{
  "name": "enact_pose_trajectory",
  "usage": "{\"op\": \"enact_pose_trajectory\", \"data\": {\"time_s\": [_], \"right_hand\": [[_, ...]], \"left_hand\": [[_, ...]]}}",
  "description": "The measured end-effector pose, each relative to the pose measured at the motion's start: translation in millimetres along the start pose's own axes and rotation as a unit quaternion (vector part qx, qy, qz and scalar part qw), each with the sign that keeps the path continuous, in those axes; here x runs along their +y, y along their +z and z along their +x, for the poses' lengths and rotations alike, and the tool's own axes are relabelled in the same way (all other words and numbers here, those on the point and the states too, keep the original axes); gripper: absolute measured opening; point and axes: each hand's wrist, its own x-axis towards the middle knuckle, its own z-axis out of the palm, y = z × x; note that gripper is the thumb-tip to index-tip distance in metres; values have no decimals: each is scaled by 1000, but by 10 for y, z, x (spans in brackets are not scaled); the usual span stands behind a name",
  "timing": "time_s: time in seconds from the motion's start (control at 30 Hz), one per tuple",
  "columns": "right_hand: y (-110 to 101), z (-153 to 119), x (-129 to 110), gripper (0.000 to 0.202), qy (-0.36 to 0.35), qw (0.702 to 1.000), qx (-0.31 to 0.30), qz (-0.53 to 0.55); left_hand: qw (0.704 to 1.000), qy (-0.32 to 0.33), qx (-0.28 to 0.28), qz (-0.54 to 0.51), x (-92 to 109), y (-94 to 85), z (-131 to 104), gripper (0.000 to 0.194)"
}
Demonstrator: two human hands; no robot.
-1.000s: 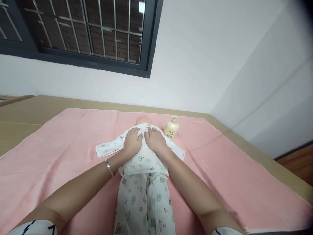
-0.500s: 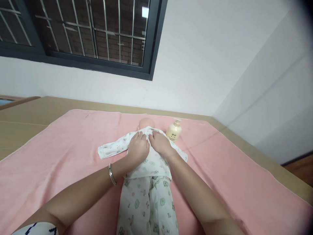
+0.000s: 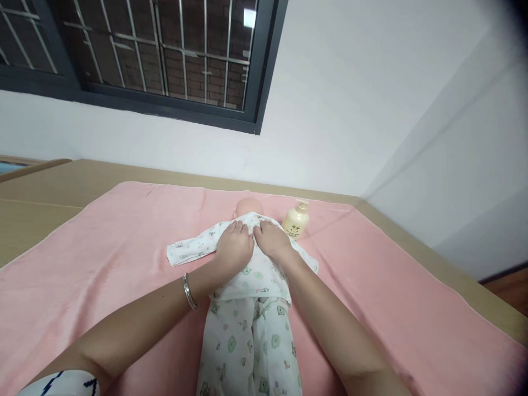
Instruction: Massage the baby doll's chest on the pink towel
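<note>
A doll in a white printed top and matching trousers lies on a pink blanket, its head toward the wall. My left hand, with a silver bangle at the wrist, rests on the left of the doll's upper chest, fingers curled on the fabric. Beside it my right hand is on the right side of the chest, its fingers curled on the top as well. Both hands hold the cloth near the collar; the fingertips are partly hidden. The doll's left-side sleeve lies stretched outward.
A cream pump bottle stands on the blanket just right of the doll's shoulder. Wooden surface edges border the blanket. Behind are a white wall and a dark-framed window with metal bars.
The view has shifted slightly, moving the doll, bottle and window a little to the right in the picture. Both hands stay at the doll's upper chest.
</note>
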Motion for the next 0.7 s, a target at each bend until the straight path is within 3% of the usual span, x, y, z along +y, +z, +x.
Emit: {"op": "enact_pose_trajectory", "data": {"time_s": [0.1, 0.2, 0.37, 0.6, 0.7], "right_hand": [[12, -18, -29, 39, -22, 999, 5, -40], [-55, -126, -132, 45, 12, 999, 12, -38], [-202, -238, -212, 44, 44, 998, -40, 7], [-21, -19, 5, 37, -83, 995, -21, -56], [5, 25, 27, 38, -80, 996, -10, -41]], "left_hand": [[1000, -3, -4, -13, 13, -28, -2, 41], [999, -27, -24, -31, -49, -58, 68, 40], [998, -41, -42, -27, -117, -66, 133, 43], [999, -23, -20, 10, 14, -42, 12, 42], [1000, -19, -13, -2, 16, -47, 10, 40]]}}
